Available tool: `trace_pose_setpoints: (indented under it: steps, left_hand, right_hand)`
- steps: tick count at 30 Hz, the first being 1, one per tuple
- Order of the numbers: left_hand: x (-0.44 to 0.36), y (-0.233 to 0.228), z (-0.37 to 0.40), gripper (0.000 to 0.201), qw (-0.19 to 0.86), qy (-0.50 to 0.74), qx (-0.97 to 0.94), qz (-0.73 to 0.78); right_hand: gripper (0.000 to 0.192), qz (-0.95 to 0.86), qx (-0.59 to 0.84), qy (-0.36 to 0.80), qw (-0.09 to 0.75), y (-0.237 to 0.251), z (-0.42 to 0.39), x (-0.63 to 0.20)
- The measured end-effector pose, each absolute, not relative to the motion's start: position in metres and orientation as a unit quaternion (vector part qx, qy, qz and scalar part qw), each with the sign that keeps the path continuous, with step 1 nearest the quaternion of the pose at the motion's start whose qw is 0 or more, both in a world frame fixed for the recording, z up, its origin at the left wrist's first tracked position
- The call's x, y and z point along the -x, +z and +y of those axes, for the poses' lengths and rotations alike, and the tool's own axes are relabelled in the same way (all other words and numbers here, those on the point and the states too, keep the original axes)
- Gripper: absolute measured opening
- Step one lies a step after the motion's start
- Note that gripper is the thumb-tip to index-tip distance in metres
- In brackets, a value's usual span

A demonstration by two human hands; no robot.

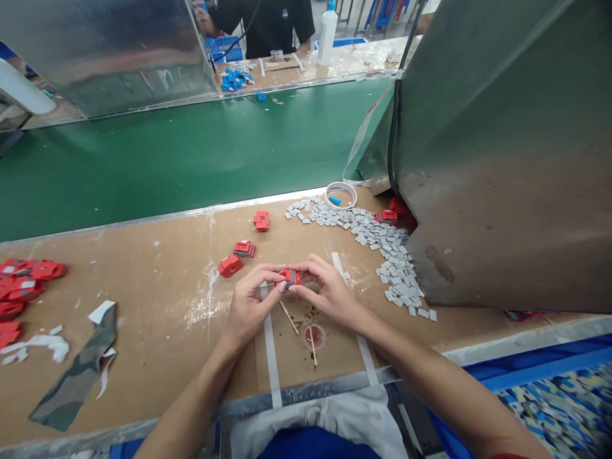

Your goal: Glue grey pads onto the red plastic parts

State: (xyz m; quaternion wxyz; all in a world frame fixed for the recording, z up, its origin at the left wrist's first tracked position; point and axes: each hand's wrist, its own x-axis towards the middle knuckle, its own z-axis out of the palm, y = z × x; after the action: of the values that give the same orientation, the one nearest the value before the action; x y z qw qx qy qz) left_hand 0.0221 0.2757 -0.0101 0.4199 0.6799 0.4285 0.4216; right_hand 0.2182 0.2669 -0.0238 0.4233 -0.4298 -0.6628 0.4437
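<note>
I have both forearms angling in from the near edge, the left hand (251, 299) and the right hand (332, 290) meeting just above the table (182, 331), wrists apart and fingers turned inward. On my feed each grip is closed on the same small red and grey piece (289, 278), thumbs on the near side, fingers curled at its ends and far side. I read that piece as between the two hands, beyond the small cup (321, 341).

A wooden stick (313, 354) leans across that cup of reddish liquid; a second stick (289, 317) lies to its left among dark specks. Left of the hands I have three loose red pieces (231, 266), and a red heap (21, 290) at the far left, near a camouflage strip (76, 376). Grey tiles (401, 274) spread to the right, up to a tape roll (341, 196).

Past the table I see a green surface (191, 159), a metal panel (507, 172) at right, and across the way a person in a black shirt (268, 25) near a white bottle (327, 35).
</note>
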Motion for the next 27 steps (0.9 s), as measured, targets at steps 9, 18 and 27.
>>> trace_pose_setpoints:
  steps: [9,18,27]
  left_hand:
    - [-0.021,-0.013,0.273,0.013,0.441,0.427,-0.671,0.416]
    - [-0.026,-0.019,0.278,0.032,0.482,0.453,-0.632,0.403]
    - [-0.024,-0.017,0.275,0.024,0.380,0.414,-0.709,0.425]
  right_hand:
    - [0.015,-0.721,0.427,0.357,0.413,-0.020,0.261,-0.221]
    - [0.038,-0.501,0.393,0.598,0.487,-0.031,0.271,-0.212]
    - [0.018,-0.612,0.419,0.455,0.493,-0.026,0.266,-0.210]
